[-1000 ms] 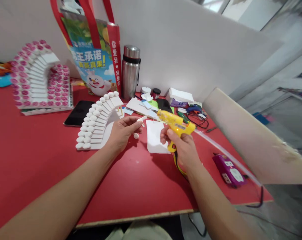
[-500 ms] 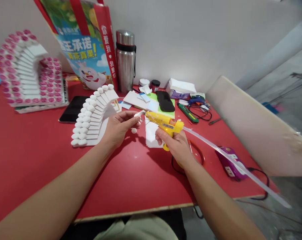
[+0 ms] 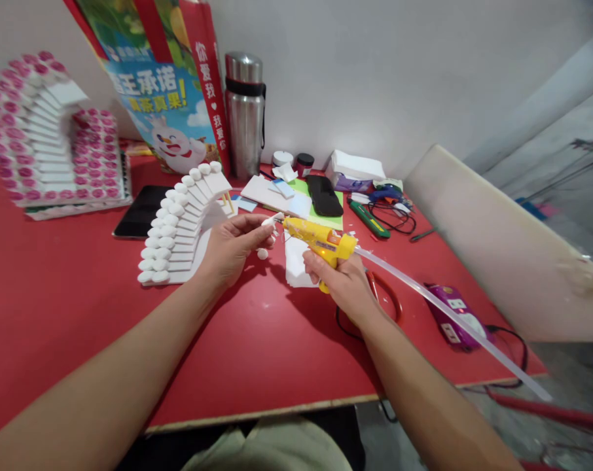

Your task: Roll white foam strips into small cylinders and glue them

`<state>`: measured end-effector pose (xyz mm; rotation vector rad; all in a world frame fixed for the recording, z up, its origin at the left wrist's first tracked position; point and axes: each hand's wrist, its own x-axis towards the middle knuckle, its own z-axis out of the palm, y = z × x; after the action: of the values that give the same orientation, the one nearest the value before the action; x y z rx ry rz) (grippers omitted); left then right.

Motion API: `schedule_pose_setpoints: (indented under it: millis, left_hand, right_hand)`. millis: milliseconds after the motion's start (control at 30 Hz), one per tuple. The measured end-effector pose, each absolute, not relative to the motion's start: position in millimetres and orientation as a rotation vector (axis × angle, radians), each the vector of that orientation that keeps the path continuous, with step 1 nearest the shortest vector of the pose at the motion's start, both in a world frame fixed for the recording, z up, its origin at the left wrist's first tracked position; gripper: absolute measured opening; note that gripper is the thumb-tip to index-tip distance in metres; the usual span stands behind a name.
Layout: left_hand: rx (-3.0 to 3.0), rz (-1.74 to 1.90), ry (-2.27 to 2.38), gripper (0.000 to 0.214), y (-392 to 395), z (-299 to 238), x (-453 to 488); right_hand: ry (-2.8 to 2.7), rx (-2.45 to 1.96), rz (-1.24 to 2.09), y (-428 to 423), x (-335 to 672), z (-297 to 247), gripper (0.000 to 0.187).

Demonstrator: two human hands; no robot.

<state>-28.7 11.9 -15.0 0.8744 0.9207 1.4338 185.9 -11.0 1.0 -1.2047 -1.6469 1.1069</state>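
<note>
My right hand [image 3: 343, 278] is wrapped round the handle of a yellow hot glue gun [image 3: 316, 237], with a long clear glue stick [image 3: 424, 288] trailing from its back. Its nozzle points left and meets a small white piece [image 3: 271, 220] pinched in my left hand [image 3: 235, 245]. Whether the nozzle touches that piece I cannot make out. Another small white disc [image 3: 262, 254] shows just below my left fingers. Behind my left hand stands a white curved staircase model [image 3: 188, 216], its outer edge lined with white oval pieces.
A second staircase model [image 3: 55, 144] with pink pieces stands far left beside a large bag [image 3: 179, 98]. A steel flask [image 3: 245, 118], a black phone [image 3: 324, 195], a green utility knife [image 3: 369, 218] and a purple box [image 3: 456, 314] lie about the red table [image 3: 257, 353].
The view has shifted slightly. Both hands hold nearly the same pose, the glue gun nozzle still at the white piece. The glue stick's free end has moved a little to the left.
</note>
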Motion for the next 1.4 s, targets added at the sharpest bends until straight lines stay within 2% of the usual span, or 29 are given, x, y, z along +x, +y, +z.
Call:
schedule_pose_setpoints:
  millis: [1400]
  left_hand:
    - [0.710, 1.348, 0.903, 0.035, 13.0, -11.1, -29.1]
  right_hand:
    - [-1.602, -1.270, 1.068, -12.3, 185.8, 3.1, 0.047]
